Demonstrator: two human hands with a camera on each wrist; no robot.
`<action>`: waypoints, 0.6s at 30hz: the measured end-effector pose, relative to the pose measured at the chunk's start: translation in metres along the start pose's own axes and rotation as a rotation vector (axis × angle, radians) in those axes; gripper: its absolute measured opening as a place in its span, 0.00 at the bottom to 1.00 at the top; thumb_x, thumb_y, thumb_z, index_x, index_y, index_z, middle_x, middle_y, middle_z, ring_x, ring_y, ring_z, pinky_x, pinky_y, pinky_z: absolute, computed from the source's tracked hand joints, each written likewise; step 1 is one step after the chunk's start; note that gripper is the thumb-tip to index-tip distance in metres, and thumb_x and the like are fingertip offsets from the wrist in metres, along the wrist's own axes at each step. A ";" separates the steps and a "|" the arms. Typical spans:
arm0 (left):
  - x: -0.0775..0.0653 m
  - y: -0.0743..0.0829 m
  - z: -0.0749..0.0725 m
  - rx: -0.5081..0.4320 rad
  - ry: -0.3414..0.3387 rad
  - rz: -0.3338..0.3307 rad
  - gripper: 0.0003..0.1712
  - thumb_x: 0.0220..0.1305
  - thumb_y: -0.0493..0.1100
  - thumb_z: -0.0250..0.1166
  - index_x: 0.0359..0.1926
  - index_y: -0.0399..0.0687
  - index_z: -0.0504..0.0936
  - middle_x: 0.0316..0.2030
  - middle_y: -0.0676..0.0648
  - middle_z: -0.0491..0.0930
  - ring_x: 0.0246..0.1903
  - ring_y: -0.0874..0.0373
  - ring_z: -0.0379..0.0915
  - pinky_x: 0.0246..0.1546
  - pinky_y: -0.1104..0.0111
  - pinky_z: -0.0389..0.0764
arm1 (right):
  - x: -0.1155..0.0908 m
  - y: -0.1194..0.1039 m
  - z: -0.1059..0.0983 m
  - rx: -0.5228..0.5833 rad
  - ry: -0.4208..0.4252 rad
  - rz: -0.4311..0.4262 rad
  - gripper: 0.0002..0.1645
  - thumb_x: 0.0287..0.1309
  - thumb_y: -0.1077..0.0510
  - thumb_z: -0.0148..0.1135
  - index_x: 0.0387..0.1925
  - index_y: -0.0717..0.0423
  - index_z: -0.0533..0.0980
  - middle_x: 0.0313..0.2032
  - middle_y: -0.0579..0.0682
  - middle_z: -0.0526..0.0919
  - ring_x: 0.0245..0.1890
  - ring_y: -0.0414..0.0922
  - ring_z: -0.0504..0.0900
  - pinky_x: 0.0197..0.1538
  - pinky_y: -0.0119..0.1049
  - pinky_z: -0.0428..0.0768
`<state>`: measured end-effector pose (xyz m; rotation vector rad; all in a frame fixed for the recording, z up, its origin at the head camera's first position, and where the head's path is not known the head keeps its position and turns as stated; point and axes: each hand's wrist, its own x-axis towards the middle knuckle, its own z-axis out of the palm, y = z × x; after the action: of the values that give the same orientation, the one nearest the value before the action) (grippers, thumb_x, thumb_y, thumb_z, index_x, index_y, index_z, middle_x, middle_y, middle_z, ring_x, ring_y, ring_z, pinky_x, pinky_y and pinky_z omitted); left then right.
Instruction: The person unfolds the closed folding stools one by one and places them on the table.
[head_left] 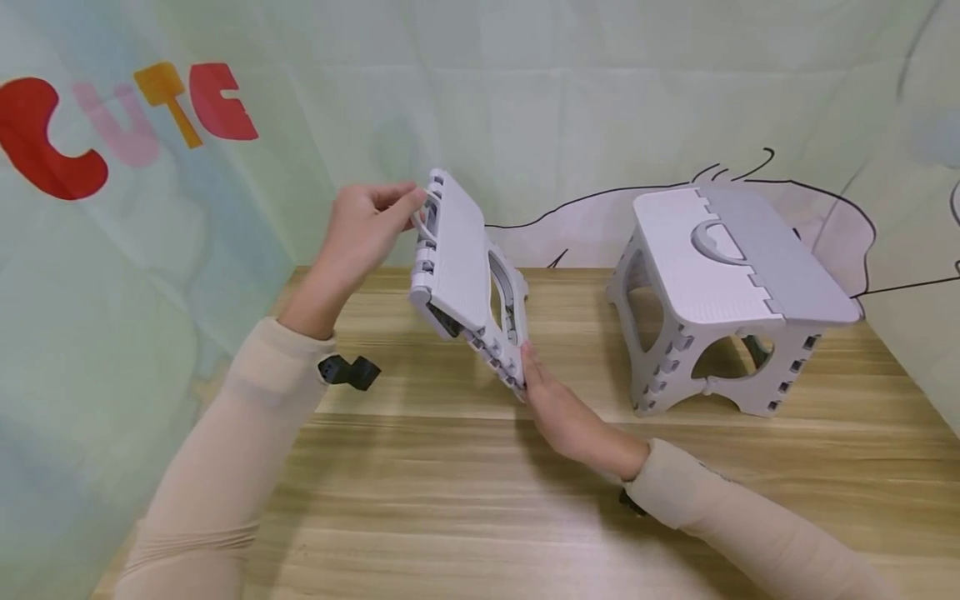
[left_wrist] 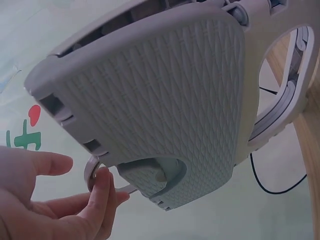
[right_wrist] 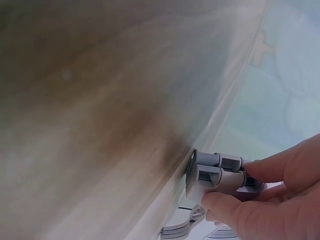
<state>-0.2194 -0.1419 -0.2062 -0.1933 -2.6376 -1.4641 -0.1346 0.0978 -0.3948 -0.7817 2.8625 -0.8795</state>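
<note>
A white and light grey folding stool [head_left: 459,258], partly folded, is held tilted over the wooden table by both hands. My left hand [head_left: 363,229] has its fingers hooked in the carry handle [head_left: 423,221] at the stool's upper edge. In the left wrist view, the handle loop [left_wrist: 91,174] lies against the fingers, with the thumb apart from it. My right hand [head_left: 566,412] grips the lower hinged edge. The right wrist view shows thumb and fingers pinching the hinged edge [right_wrist: 220,172] from both sides.
A second folding stool [head_left: 675,258] stands unfolded and upright on the table [head_left: 442,500] at the right. A printed cloth [head_left: 525,108] hangs behind the table and on both sides. A black device [head_left: 348,372] is strapped to the left wrist.
</note>
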 end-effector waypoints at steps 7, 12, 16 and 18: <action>0.003 0.012 0.009 -0.071 -0.024 0.008 0.29 0.73 0.53 0.59 0.68 0.42 0.72 0.63 0.43 0.75 0.52 0.53 0.80 0.58 0.66 0.77 | -0.001 0.004 0.000 0.069 0.041 -0.026 0.38 0.73 0.67 0.49 0.73 0.77 0.41 0.73 0.72 0.46 0.72 0.62 0.53 0.71 0.53 0.57; 0.007 0.017 0.017 -0.182 -0.057 0.028 0.29 0.74 0.50 0.59 0.68 0.38 0.71 0.64 0.41 0.74 0.55 0.53 0.79 0.56 0.69 0.78 | -0.002 0.007 -0.002 0.093 0.048 -0.032 0.38 0.72 0.68 0.49 0.73 0.77 0.43 0.72 0.73 0.48 0.72 0.63 0.53 0.71 0.53 0.56; 0.008 0.020 0.024 -0.292 -0.083 0.057 0.29 0.74 0.46 0.60 0.68 0.35 0.69 0.66 0.40 0.72 0.58 0.53 0.76 0.55 0.70 0.78 | -0.002 0.010 -0.003 0.112 0.037 -0.022 0.39 0.72 0.68 0.50 0.73 0.77 0.42 0.72 0.72 0.48 0.72 0.62 0.54 0.71 0.52 0.56; 0.009 0.022 0.029 -0.337 -0.093 0.072 0.29 0.74 0.45 0.60 0.68 0.34 0.69 0.66 0.40 0.71 0.59 0.52 0.76 0.55 0.70 0.78 | -0.001 0.011 -0.003 0.127 0.034 -0.017 0.39 0.72 0.68 0.50 0.73 0.77 0.42 0.72 0.72 0.48 0.72 0.63 0.54 0.71 0.52 0.56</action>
<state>-0.2260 -0.1052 -0.2013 -0.3911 -2.4026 -1.9070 -0.1390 0.1081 -0.3985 -0.7856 2.7985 -1.0747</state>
